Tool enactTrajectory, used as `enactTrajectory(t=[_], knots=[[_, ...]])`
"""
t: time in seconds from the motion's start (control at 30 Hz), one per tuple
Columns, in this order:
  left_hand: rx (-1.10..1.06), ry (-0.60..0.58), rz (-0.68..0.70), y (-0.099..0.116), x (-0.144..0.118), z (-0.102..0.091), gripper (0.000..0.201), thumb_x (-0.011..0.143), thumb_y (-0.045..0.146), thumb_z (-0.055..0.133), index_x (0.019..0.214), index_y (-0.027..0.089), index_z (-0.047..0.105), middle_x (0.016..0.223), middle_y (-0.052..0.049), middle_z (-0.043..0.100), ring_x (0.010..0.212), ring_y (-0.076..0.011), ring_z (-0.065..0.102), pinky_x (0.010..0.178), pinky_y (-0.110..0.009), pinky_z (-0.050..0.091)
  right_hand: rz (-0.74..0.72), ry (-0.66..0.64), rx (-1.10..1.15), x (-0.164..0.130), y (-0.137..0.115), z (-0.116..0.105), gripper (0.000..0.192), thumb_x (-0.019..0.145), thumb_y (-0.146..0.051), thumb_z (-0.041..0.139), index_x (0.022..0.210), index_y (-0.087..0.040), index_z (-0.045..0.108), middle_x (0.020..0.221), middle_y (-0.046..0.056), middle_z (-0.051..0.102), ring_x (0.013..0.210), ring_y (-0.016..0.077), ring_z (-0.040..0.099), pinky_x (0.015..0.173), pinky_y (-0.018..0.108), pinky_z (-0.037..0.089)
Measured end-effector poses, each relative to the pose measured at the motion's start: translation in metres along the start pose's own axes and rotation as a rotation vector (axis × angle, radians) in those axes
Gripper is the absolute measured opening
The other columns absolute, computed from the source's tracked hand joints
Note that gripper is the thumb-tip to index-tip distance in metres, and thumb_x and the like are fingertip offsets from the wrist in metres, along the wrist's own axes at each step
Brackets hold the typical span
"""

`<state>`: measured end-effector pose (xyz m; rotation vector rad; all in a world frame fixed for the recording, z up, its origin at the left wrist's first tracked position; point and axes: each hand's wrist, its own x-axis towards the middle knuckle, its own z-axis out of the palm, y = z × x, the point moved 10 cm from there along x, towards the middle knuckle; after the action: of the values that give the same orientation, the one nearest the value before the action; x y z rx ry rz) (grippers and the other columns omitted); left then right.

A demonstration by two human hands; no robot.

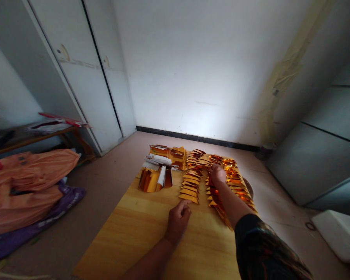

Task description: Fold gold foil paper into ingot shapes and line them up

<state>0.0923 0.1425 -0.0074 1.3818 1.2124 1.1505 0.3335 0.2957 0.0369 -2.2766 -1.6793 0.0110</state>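
A wooden table (151, 237) fills the lower middle of the head view. On its far half lie several rows of folded gold foil pieces (190, 186). My right hand (217, 174) reaches out over the middle row (214, 196) and rests on the foil pieces there, fingers bent down onto them. My left hand (178, 218) lies on the bare wood just in front of the nearest row, fingers loosely curled, with nothing in it. A stack of gold foil sheets (150, 179) stands at the far left of the table, with a white packet (159, 159) behind it.
White cupboard doors (84, 74) stand at the left and a white wall (198, 66) behind. An orange bag (29, 186) on purple cloth lies on the floor at the left. A white box (338, 233) sits on the floor at the right.
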Motion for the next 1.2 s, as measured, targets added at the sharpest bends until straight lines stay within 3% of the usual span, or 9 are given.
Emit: enactTrajectory(t=[0.6,0.83,0.9,1.0,1.1,1.2], knots=[[-0.026,0.003,-0.023,-0.004,0.001,-0.001,0.033,0.075,0.032,0.052,0.097,0.013,0.068,0.066,0.0,0.059,0.06,-0.0127,0.053,0.057,-0.021,0.042,-0.023,0.055,-0.086,0.003,-0.006,0.001,0.019,0.086,-0.032,0.051,0.096,-0.021,0.062,0.1,0.007,0.063,0.088,0.0192,0.06,0.07,0.028,0.038],[-0.012,0.032,0.011,-0.007,0.005,-0.002,0.03,0.077,0.028,0.051,0.097,0.013,0.067,0.068,-0.001,0.063,0.061,-0.0135,0.056,0.059,-0.022,0.045,-0.094,0.101,-0.028,-0.012,-0.029,-0.022,0.015,0.083,-0.024,0.051,0.092,-0.019,0.062,0.097,0.006,0.063,0.079,0.0166,0.058,0.064,0.025,0.034],[-0.016,0.07,0.026,-0.005,0.006,-0.006,0.029,0.076,0.026,0.052,0.096,0.014,0.067,0.074,-0.003,0.067,0.067,-0.0154,0.06,0.064,-0.025,0.049,-0.167,0.125,0.034,-0.029,-0.046,-0.031,0.014,0.083,-0.02,0.05,0.087,-0.019,0.063,0.091,0.004,0.064,0.074,0.0143,0.057,0.061,0.023,0.032],[-0.012,0.158,0.101,0.001,0.008,-0.023,0.026,0.076,0.029,0.054,0.093,0.015,0.068,0.088,-0.007,0.071,0.082,-0.0188,0.065,0.076,-0.029,0.051,-0.394,0.139,0.168,-0.078,-0.08,-0.037,0.016,0.085,-0.018,0.047,0.08,-0.019,0.062,0.082,0.003,0.062,0.07,0.0124,0.054,0.06,0.021,0.031],[0.036,0.298,0.137,0.001,0.014,-0.059,0.025,0.076,0.037,0.058,0.087,0.017,0.068,0.084,-0.006,0.07,0.079,-0.0192,0.065,0.074,-0.03,0.052,-0.59,0.061,0.28,-0.14,-0.101,-0.026,0.018,0.085,-0.016,0.046,0.077,-0.019,0.061,0.077,0.002,0.06,0.069,0.0119,0.054,0.06,0.02,0.032],[0.041,0.498,0.11,-0.009,0.021,-0.106,0.03,0.073,0.042,0.06,0.086,0.016,0.067,0.084,-0.007,0.07,0.077,-0.0192,0.065,0.073,-0.03,0.052,-0.674,-0.04,0.328,-0.188,-0.102,-0.009,0.017,0.085,-0.015,0.045,0.076,-0.02,0.059,0.076,0.001,0.059,0.066,0.0112,0.053,0.058,0.02,0.033]])
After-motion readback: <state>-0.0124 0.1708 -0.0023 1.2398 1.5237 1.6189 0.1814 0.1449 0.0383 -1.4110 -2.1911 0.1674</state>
